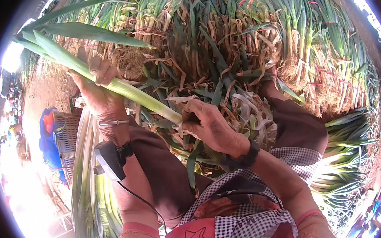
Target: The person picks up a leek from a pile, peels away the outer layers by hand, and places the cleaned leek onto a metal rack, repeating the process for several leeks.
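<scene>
A long leek (138, 93) slants across in front of me, its green leaves at the upper left and its pale end toward the middle. My left hand (98, 84) is wrapped around the stalk below the leaves. At the pale end my right hand (210, 124) is closed, thumb and fingers pinched against the leek's tip. A strip of dry brownish skin (182, 99) shows by those fingers. Whatever else lies inside the pinch is hidden.
Bundles of leeks (330, 80) with roots and red ties stand along the far side. Dry leaf scraps (248, 112) lie between my legs. Trimmed leeks (90, 178) are at the left, near a plastic crate (66, 141). More leeks (345, 152) lie at the right.
</scene>
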A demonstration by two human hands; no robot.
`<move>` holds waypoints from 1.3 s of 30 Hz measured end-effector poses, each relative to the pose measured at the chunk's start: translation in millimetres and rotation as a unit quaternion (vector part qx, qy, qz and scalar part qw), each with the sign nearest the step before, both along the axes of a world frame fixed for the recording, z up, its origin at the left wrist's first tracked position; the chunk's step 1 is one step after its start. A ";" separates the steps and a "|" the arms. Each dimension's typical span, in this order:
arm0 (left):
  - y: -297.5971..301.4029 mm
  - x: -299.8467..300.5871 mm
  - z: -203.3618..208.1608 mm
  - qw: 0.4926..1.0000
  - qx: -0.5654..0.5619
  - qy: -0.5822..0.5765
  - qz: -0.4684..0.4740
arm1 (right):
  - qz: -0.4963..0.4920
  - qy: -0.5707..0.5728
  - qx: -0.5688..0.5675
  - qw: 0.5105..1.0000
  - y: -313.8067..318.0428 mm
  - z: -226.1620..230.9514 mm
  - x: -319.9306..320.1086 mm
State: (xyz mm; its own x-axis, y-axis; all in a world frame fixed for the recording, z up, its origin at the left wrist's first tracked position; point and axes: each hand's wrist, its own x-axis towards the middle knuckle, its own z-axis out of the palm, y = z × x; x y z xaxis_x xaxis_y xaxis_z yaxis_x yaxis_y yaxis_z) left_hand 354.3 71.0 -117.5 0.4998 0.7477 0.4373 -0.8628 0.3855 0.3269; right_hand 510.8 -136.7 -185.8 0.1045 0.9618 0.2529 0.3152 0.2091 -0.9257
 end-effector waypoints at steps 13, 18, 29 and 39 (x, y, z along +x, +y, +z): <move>10.4 -1.9 -6.4 0.951 -0.062 0.193 0.235 | -0.098 0.363 0.000 0.927 -9.8 -3.2 2.6; 3.7 -3.7 -8.0 0.964 -0.040 0.124 0.233 | -0.036 0.691 -0.046 0.720 -13.6 9.2 5.5; 33.7 -45.4 -19.8 0.958 -0.016 0.169 0.230 | -0.071 -0.365 -0.061 0.926 -50.0 -16.4 32.2; 22.6 -22.0 -17.9 0.944 -0.080 0.142 0.286 | -0.202 -0.095 0.045 0.974 -14.8 3.1 14.1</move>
State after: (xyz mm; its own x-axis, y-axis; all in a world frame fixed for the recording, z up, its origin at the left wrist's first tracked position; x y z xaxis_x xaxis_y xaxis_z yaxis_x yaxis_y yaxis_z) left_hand 332.3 93.6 -135.4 0.0748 0.9761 0.2042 -0.8310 -0.0522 0.5538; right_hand 524.8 -151.5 -182.7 0.4125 0.8255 0.3853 0.5522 0.1098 -0.8265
